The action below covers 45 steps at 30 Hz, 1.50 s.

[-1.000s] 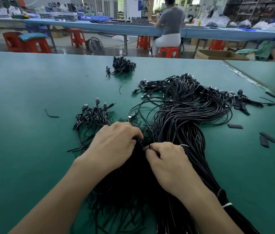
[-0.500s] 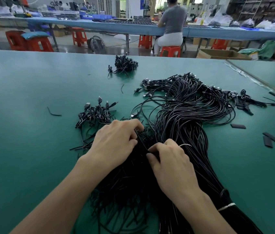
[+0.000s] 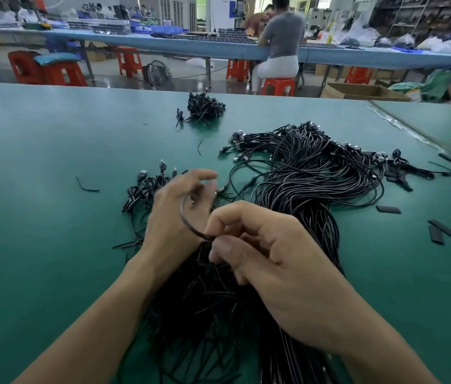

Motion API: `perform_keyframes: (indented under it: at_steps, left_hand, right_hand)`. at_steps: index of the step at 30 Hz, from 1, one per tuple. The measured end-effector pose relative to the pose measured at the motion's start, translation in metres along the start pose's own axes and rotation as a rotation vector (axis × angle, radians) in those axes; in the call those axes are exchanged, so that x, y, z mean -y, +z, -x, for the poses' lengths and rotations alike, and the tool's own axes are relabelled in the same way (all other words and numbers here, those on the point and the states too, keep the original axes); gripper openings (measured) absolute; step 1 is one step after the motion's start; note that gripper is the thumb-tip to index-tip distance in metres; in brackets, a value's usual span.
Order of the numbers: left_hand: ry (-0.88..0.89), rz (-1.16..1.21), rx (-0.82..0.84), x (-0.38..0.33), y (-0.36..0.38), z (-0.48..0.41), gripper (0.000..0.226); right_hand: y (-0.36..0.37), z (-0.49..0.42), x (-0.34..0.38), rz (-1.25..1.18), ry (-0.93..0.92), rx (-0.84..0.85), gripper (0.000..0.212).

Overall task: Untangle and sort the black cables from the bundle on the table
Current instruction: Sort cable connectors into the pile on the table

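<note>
Black cable bundle (image 3: 315, 189) on the bench (image 3: 38, 245); right hand (image 3: 274, 267) pinches one looped cable (image 3: 188, 225), likely freeing it; blurred left hand (image 3: 174, 217) half-curled, grip unclear.

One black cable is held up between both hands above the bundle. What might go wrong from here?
1. The single black cable, held between the left hand and right hand, runs down toward the large tangled black cable bundle; pulling may tighten a knot or drag neighbours.
2. The small pile of sorted black cables lies beside the left hand; a sweep may remix it.
</note>
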<state>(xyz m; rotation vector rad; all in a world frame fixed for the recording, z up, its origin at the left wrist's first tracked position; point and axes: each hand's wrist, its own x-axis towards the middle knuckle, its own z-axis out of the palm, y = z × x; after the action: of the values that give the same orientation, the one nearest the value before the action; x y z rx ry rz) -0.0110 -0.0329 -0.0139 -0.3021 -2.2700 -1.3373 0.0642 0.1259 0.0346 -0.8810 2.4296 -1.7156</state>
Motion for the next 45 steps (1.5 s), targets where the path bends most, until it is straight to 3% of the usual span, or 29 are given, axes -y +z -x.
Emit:
perform_keyframes:
  at_steps: [3,6,9,12,14,15,17,20,22,25,28,31,33,35,38,41,45]
  left_hand:
    - [-0.074,0.106,-0.288,0.002,-0.005,-0.010,0.021]
    - [-0.148,0.270,-0.490,0.004,-0.014,-0.020,0.019]
    - [-0.166,0.281,-0.598,0.007,-0.018,-0.025,0.016]
    - [-0.286,0.207,-0.650,0.010,-0.018,-0.027,0.028]
    - [-0.308,0.116,-0.686,0.011,-0.019,-0.026,0.029]
    - [-0.269,0.025,-0.696,0.009,-0.018,-0.024,0.030]
    - [-0.152,-0.176,-0.659,0.005,-0.016,-0.019,0.037]
    - [0.002,-0.447,-0.490,-0.002,-0.011,-0.011,0.050]
    - [0.139,-0.534,-0.349,-0.003,-0.006,-0.006,0.052]
    - [0.254,-0.399,-0.144,-0.002,0.000,-0.003,0.049]
    - [0.304,-0.464,-0.078,-0.007,0.000,0.001,0.040]
    - [0.341,-0.639,-0.014,-0.010,0.000,0.003,0.040]
    - [0.325,-0.705,0.053,-0.011,0.001,0.003,0.045]
    - [0.339,-0.693,0.133,-0.013,0.002,0.004,0.047]
    - [0.405,-0.566,0.276,-0.020,0.003,0.006,0.051]
    - [0.424,-0.348,0.353,-0.031,0.003,0.006,0.053]
    - [0.323,-0.076,0.368,-0.038,0.003,0.006,0.053]
  right_hand:
    - [-0.009,0.002,0.010,-0.095,-0.021,0.041,0.008]
    - [-0.024,0.003,0.010,-0.214,0.004,-0.071,0.010]
    - [-0.038,0.003,0.003,-0.337,0.105,-0.392,0.033]
    - [-0.056,0.005,-0.006,-0.471,0.200,-0.791,0.040]
    - [-0.067,0.006,-0.013,-0.398,0.256,-0.963,0.036]
    - [-0.072,0.007,-0.018,-0.249,0.290,-1.000,0.033]
    - [-0.077,0.008,-0.032,0.175,0.364,-0.912,0.027]
    - [-0.068,0.009,-0.041,0.561,0.529,-0.535,0.003]
    - [-0.058,0.008,-0.041,0.650,0.634,-0.323,0.022]
    - [-0.052,0.009,-0.029,0.757,0.667,-0.156,0.053]
    - [-0.056,0.013,-0.018,0.716,0.614,-0.130,0.082]
    - [-0.062,0.015,-0.006,0.663,0.529,-0.276,0.104]
    - [-0.065,0.017,-0.002,0.681,0.462,-0.414,0.107]
    - [-0.066,0.018,-0.001,0.728,0.363,-0.475,0.103]
    - [-0.061,0.014,0.000,0.779,0.179,-0.317,0.077]
    - [-0.058,0.010,-0.006,0.812,0.149,-0.204,0.062]
    - [-0.059,0.008,-0.013,0.798,0.094,-0.236,0.036]
